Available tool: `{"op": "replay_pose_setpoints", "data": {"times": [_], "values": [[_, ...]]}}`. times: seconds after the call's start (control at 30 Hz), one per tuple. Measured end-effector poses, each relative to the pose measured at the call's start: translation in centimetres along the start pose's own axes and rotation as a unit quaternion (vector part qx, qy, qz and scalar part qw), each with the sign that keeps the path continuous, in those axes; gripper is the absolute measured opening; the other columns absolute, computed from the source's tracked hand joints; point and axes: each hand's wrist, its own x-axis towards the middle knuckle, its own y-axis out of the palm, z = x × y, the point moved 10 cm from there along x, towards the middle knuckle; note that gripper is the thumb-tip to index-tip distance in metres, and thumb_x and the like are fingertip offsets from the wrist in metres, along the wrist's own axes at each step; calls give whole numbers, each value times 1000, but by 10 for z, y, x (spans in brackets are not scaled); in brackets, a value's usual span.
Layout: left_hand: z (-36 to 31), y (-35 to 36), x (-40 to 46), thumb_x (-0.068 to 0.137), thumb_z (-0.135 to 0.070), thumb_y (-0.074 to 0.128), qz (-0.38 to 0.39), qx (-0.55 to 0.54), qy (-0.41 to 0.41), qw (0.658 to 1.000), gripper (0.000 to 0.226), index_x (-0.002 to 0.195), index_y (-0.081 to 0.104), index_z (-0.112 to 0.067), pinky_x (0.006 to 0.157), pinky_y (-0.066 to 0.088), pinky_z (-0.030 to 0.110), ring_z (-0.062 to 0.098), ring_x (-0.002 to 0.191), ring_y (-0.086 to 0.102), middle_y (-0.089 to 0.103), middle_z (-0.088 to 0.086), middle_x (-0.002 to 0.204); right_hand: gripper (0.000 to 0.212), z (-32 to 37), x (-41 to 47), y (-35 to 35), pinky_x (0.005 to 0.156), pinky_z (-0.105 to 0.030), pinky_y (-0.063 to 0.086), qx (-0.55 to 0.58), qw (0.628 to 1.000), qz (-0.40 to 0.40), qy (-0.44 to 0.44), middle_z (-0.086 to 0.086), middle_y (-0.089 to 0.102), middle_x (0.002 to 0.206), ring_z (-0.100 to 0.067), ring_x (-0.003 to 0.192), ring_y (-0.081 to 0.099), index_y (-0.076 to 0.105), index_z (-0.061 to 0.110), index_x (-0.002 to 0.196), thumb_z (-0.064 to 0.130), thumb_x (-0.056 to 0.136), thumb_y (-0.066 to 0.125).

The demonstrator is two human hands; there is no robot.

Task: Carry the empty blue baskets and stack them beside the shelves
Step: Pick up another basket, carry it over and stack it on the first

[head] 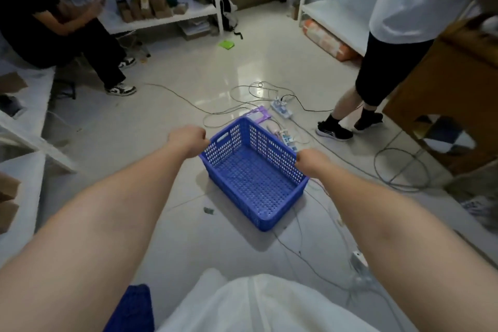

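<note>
Blue perforated plastic, empty: the basket point(254, 171) sits between both outstretched arms, low over the pale tiled floor point(167, 121), and whether it rests there or is just lifted I cannot tell. The left hand point(188, 140) is curled shut on the rim at the far-left corner, next to the slot handle; the right hand point(310, 160) is closed on the rim of the opposite long side. So the step in hand is the pick-up or early carry of 1 basket, with the stacking still ahead.

The next move, I judge, calls for raising the basket level and turning toward the white shelves point(161, 16) at the back left or the other white shelving point(334, 16) at the back right.

Room is tight on the right: grey cables point(401, 167) loop over the tiles just beside and under the basket, with power strips point(281, 109) just beyond its far end, so feet must step over them. A standing person point(398, 35) blocks the right shelving, and a seated person point(54, 24) occupies the left. The open lane runs straight up the middle, past a green scrap point(226, 44).
</note>
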Motion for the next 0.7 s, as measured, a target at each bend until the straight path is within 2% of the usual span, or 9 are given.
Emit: {"op": "replay_pose_setpoints", "data": {"times": [0.13, 0.23, 0.3, 0.4, 0.5, 0.57, 0.7], "values": [[-49, -1, 51, 86, -36, 42, 5, 15, 29, 999, 31, 95, 64, -16, 69, 45, 32, 26, 79, 56, 59, 6, 86, 30, -59, 15, 0, 72, -30, 41, 37, 997, 0, 62, -14, 62, 118, -31, 103, 60, 61, 11, 110, 23, 87, 46], [-69, -2, 91, 86, -38, 43, -4, 28, 53, 998, 25, 84, 58, -18, 64, 46, 31, 24, 76, 57, 59, 5, 81, 32, -82, 35, 5, 74, -30, 41, 49, 995, -4, 93, -14, 64, 118, -31, 105, 61, 63, 12, 110, 21, 86, 45], [-75, 2, 120, 86, -37, 43, 1, 41, 67, 997, 23, 82, 57, -19, 67, 49, 32, 25, 77, 58, 60, 5, 81, 32, -90, 50, 10, 74, -30, 40, 66, 992, -7, 107, -14, 64, 118, -31, 104, 62, 63, 12, 110, 20, 85, 45], [-78, 14, 170, 84, -36, 43, 18, 62, 93, 994, 26, 84, 60, -17, 72, 51, 33, 27, 80, 59, 61, 6, 83, 32, -94, 73, 25, 73, -29, 39, 93, 987, -2, 127, -16, 65, 118, -32, 105, 62, 64, 12, 110, 20, 86, 44], [-79, 30, 223, 86, -36, 40, 47, 87, 128, 987, 32, 92, 63, -14, 68, 47, 32, 26, 80, 58, 61, 6, 88, 32, -93, 95, 44, 74, -29, 39, 119, 980, 23, 160, -16, 64, 120, -32, 106, 61, 64, 11, 110, 21, 88, 43], [-80, 40, 259, 87, -36, 40, 76, 98, 148, 981, 35, 97, 64, -13, 71, 50, 35, 27, 84, 60, 63, 7, 93, 32, -90, 110, 51, 75, -29, 40, 146, 970, 30, 192, -16, 64, 120, -32, 107, 60, 64, 10, 109, 21, 89, 42], [-77, 51, 327, 87, -33, 38, 107, 83, 181, 974, 35, 98, 63, -11, 70, 46, 35, 28, 81, 55, 58, 7, 88, 30, -70, 142, 62, 75, -28, 38, 184, 950, 74, 240, -15, 63, 121, -31, 108, 59, 64, 12, 107, 24, 90, 42]]}}
